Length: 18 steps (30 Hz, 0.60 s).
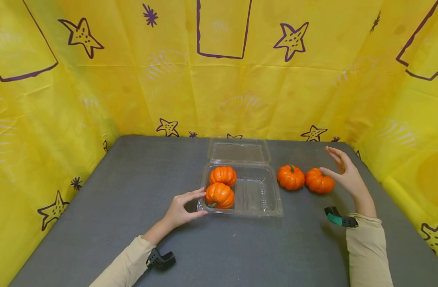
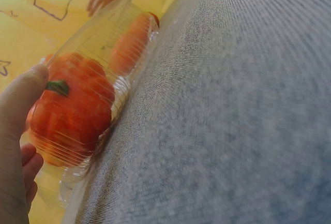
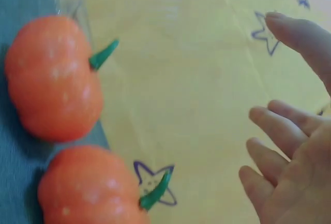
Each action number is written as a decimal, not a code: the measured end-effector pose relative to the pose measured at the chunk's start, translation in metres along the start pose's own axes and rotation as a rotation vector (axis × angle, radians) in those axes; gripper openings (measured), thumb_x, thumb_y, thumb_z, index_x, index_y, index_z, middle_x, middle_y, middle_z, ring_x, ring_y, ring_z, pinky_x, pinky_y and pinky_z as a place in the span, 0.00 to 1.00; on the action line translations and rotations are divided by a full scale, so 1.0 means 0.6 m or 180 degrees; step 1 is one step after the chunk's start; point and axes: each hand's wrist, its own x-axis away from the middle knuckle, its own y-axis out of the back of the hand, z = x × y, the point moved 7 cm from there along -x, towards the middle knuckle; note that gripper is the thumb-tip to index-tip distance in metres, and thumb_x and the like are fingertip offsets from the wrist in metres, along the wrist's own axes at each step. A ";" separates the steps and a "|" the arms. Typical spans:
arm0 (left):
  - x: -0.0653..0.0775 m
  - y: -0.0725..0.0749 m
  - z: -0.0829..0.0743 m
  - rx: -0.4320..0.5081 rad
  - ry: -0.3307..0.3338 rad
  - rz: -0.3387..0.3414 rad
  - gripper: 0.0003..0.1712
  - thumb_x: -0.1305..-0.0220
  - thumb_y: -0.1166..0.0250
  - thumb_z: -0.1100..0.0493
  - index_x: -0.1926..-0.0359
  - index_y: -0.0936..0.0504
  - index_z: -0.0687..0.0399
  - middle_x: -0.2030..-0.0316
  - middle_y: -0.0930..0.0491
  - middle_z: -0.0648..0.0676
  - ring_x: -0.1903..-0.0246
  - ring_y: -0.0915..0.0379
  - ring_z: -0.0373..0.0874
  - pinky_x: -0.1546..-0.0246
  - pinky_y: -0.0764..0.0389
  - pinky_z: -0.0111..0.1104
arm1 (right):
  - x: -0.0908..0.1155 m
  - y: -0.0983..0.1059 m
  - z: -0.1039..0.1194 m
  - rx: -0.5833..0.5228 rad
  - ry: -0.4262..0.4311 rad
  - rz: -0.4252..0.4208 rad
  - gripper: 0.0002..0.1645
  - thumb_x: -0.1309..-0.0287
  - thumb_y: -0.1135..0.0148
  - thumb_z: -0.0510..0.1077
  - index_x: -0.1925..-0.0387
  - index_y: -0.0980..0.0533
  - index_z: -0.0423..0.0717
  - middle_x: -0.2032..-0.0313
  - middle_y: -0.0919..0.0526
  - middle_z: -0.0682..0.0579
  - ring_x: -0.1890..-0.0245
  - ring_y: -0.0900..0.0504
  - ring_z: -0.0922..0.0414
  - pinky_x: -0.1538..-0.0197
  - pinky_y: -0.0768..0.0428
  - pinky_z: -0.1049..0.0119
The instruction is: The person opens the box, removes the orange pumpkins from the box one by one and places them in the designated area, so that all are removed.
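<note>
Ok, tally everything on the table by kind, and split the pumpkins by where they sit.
Pumpkins in the box: 2, and
Pumpkins on the table: 2, and
Clear box: 1, lid open
Total: 5 things

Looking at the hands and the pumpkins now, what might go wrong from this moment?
1. The clear container is thin and light, and the left hand touches only its left edge; a push may slide it.
2. Two pumpkins fill its left half, so it might tip when lifted.
3. The right hand hovers open beside the rightmost pumpkin, which touches its neighbour; a bump may roll either one.
</note>
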 end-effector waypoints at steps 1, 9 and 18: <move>0.000 0.000 0.000 0.0000 0.0000 0.0001 0.27 0.68 0.25 0.69 0.60 0.23 0.74 0.59 0.26 0.73 0.59 0.27 0.62 0.52 0.30 0.33 | -0.001 -0.001 0.007 -0.0031 0.0066 -0.0032 0.40 0.45 0.42 0.34 0.34 0.49 0.46 0.35 0.44 0.51 0.36 0.48 0.62 0.42 0.48 0.79; 0.002 0.001 0.001 0.0004 0.0063 0.0016 0.29 0.72 0.25 0.73 0.60 0.23 0.75 0.59 0.25 0.73 0.59 0.27 0.63 0.51 0.31 0.31 | -0.005 -0.020 0.057 -0.0329 0.0553 -0.0264 0.43 0.53 0.41 0.24 0.35 0.47 0.41 0.36 0.42 0.50 0.37 0.46 0.59 0.40 0.47 0.75; 0.002 0.000 0.002 -0.0040 0.0126 0.0008 0.28 0.70 0.25 0.71 0.61 0.22 0.75 0.64 0.21 0.67 0.65 0.22 0.56 0.57 0.27 0.27 | -0.009 -0.053 0.113 -0.0542 0.1110 -0.0161 0.47 0.60 0.41 0.18 0.37 0.46 0.35 0.37 0.43 0.43 0.37 0.46 0.54 0.38 0.48 0.69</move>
